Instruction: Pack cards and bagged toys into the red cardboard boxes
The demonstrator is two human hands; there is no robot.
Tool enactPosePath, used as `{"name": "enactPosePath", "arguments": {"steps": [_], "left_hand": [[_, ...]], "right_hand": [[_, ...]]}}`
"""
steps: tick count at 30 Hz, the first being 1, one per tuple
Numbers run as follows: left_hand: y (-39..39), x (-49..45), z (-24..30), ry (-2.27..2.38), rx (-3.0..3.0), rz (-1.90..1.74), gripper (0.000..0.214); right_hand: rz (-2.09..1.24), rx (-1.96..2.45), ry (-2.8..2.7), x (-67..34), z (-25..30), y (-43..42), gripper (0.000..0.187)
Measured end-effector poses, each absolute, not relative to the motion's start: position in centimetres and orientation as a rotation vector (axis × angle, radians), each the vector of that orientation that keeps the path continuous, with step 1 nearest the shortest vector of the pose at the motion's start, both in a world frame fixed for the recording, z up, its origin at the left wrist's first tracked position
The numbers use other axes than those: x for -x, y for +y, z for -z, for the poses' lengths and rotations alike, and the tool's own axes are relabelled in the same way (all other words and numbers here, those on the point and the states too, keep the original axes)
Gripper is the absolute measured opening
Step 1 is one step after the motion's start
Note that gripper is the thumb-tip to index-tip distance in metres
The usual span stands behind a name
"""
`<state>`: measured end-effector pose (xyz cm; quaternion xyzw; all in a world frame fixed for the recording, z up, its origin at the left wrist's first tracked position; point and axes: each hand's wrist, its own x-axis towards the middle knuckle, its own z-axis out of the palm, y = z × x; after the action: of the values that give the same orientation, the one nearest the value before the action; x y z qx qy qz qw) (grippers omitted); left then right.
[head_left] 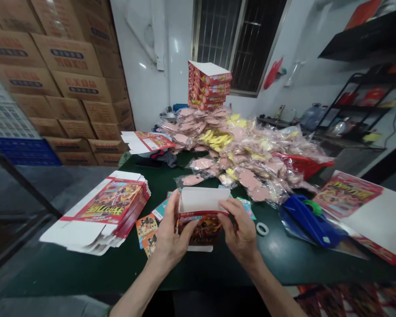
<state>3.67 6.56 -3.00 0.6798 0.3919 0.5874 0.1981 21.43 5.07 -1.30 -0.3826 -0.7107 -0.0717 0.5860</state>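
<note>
A small red printed carton (204,231) stands in front of me at the near part of the table, its white inner flap (199,200) raised at the top. My left hand (173,233) grips the carton's left side, thumb across the printed front. On the right side, my right hand (239,229) holds the carton's upper edge between thumb and fingers, by the white flap. Colourful printed cards (147,229) lie to the left of my left hand, and more cards (247,207) show partly behind the carton. The carton's inside is hidden from view.
Flat cartons (115,202) are stacked at left. Bagged pink and yellow pieces (251,171) pile up behind, with filled-out cartons (209,86) above them. A blue tape dispenser (312,220), a white ring (262,228) and an opened carton sheet (372,211) lie at right.
</note>
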Motion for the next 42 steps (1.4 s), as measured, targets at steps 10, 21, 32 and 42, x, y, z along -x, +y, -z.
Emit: {"name": "enactPosePath", "arguments": {"steps": [10, 21, 32, 42], "left_hand": [[6.6, -5.4, 0.0, 1.062, -1.788, -1.718, 0.022], [7.8, -5.7, 0.6, 0.810, -1.269, -1.519, 0.018], [6.7, -4.2, 1.0, 0.553, -1.528, -1.492, 0.030], [6.7, -2.4, -4.6, 0.807, -2.188, -1.046, 0.023]], "right_hand": [[-0.213, 1.030, -1.523, -22.0, -0.5, 4.5, 0.012], [-0.712, 0.948, -1.509, -24.0, -0.1, 5.6, 0.029], [-0.595, 0.933, -1.569, -23.9, -0.7, 3.6, 0.017], [-0.350, 1.072, -1.635, -23.1, -2.0, 2.9, 0.009]]}}
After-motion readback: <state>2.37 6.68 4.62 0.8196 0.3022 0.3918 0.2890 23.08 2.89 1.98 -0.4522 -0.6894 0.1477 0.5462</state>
